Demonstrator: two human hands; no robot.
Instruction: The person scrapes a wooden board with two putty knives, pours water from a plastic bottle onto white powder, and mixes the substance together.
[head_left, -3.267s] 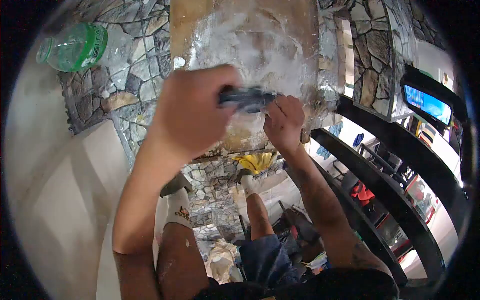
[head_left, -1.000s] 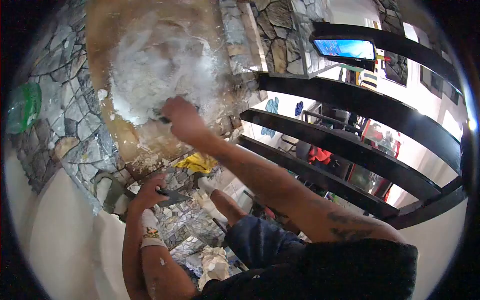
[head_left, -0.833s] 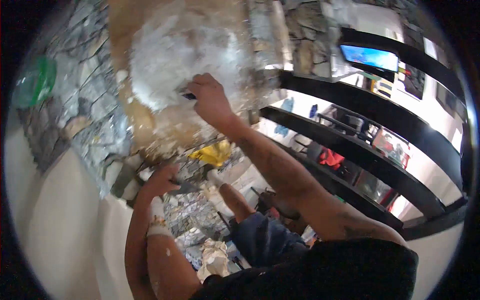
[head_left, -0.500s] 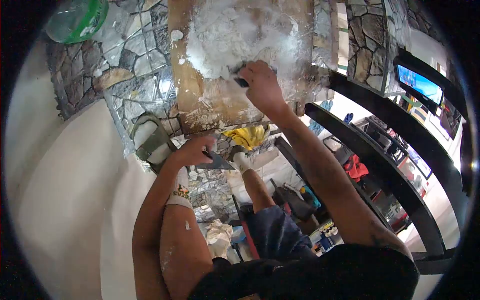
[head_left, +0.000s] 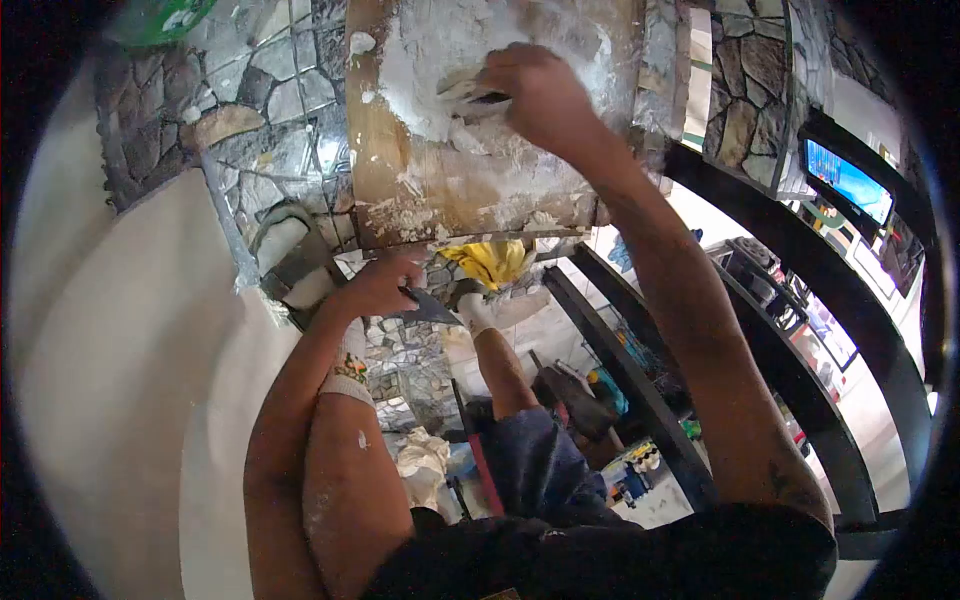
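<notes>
My right hand (head_left: 548, 98) is closed on a putty knife (head_left: 470, 96), its flat blade low over the board and smeared with whitish paste. Under it lies a brown wooden board (head_left: 385, 195), coated with wet-looking white paste (head_left: 425, 50) and streaked bare near its close edge. My left hand (head_left: 382, 284) is below the board's near edge, fingers wrapped round another putty knife (head_left: 432, 308) with a dark, flat triangular blade. Most of both handles is hidden by the fingers.
Stone-patterned covering (head_left: 240, 120) surrounds the board's left side. A green-rimmed clear container (head_left: 165, 22) stands at the upper left. Yellow cloth or plastic (head_left: 492, 262) lies below the board, by a foot. Black bars (head_left: 800, 215) run along the right, near a lit screen (head_left: 848, 182).
My right hand has moved farther up the board with its putty knife, whose blade now shows on the left. My left hand keeps its knife in nearly the same place. The view has shifted slightly.
</notes>
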